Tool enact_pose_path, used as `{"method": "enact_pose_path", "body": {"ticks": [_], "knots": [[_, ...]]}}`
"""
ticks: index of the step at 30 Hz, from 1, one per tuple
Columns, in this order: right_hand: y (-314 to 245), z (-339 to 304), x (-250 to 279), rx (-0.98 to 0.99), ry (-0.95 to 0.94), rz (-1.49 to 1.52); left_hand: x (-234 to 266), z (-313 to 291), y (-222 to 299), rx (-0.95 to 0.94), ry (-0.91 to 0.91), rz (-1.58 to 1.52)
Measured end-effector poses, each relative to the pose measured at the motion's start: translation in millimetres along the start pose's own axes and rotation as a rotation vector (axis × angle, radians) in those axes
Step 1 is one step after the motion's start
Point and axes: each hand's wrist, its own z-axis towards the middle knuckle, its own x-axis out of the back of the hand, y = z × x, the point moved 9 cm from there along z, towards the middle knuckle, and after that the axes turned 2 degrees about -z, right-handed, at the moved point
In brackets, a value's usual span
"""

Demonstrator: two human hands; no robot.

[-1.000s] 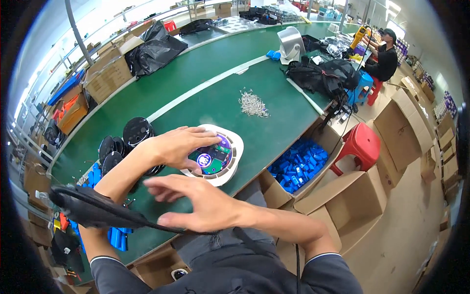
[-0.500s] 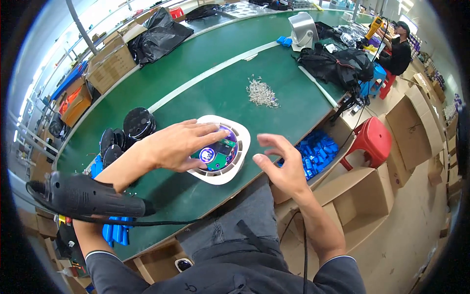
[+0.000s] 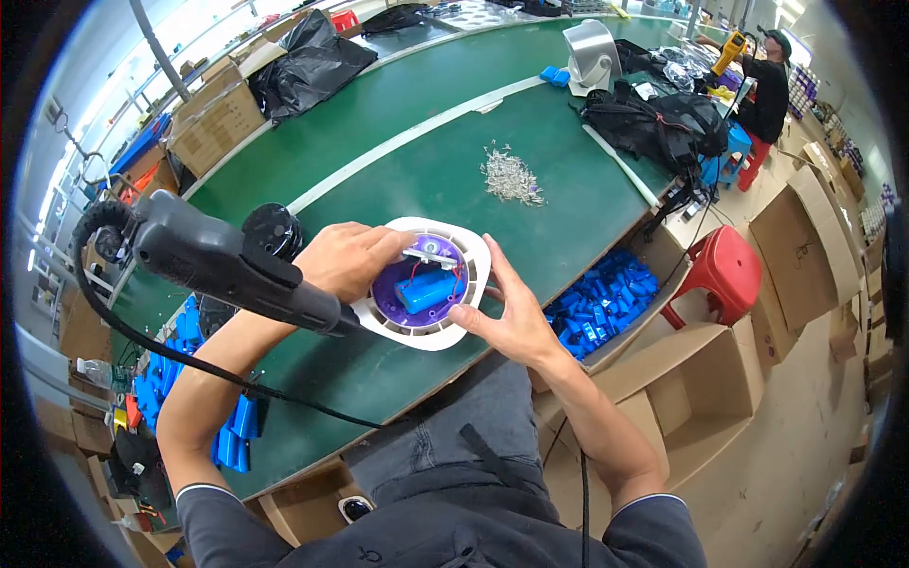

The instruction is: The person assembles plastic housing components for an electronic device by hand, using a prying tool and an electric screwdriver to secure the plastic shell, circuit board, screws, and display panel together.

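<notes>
A white rounded housing (image 3: 481, 260) with a slotted ring and a purple inner bowl (image 3: 386, 295) lies on the green bench. Inside the bowl is a blue battery pack (image 3: 428, 290) with red wires beside it. My left hand (image 3: 348, 263) is closed at the bowl's far side, its fingertips on the circuit board (image 3: 432, 254), which stands tilted up on edge. My right hand (image 3: 511, 317) grips the housing's right side, thumb on the rim and fingers along the outer edge. A black electric screwdriver (image 3: 237, 270) hangs over my left forearm, its tip close to the housing.
A pile of small screws (image 3: 511, 176) lies farther out on the bench (image 3: 407, 170). Blue battery packs fill a box (image 3: 606, 301) at right and lie loose (image 3: 161, 379) at left, near round black parts (image 3: 270, 230). A red stool (image 3: 718, 275) and open cartons (image 3: 705, 379) stand right; a person (image 3: 765, 90) sits beyond.
The circuit board has gone from lying flat to tilted up, exposing the battery pack. My right hand has moved left onto the housing. The screwdriver has swung up and right.
</notes>
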Motion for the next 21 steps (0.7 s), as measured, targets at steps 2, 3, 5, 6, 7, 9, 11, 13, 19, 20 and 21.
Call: {"method": "enact_pose_path", "body": {"ticks": [2,3,5,6,7,9,11,13,19,20,21], "knots": [[1,-1,0,-0.005,0.003,0.009,-3,3,-12,0.163,-0.108,0.015],[0,-1,0,-0.006,0.004,0.018,3,6,-15,0.179,-0.026,-0.042],[-1,-1,-1,-0.014,-0.002,0.026,11,7,-17,0.200,0.044,-0.123],[0,-2,-1,-0.027,-0.001,0.033,17,8,-19,0.215,0.111,-0.210],[1,-4,-1,-0.026,0.000,0.031,20,10,-21,0.183,0.193,-0.263],[-14,-6,9,0.107,0.142,-0.216,23,11,-20,0.241,0.152,-0.242],[-42,-13,15,0.230,0.250,-0.346,25,9,-20,0.264,0.129,-0.194],[-90,-23,20,0.413,0.432,-0.425,27,10,-15,0.264,0.124,-0.171],[-113,6,-8,0.421,0.439,-0.518,30,10,5,0.209,0.173,-0.080],[-110,9,-6,0.384,0.478,-0.520,31,10,8,0.200,0.177,-0.080],[-110,10,-7,0.401,0.498,-0.540,29,10,8,0.219,0.168,-0.084]]}}
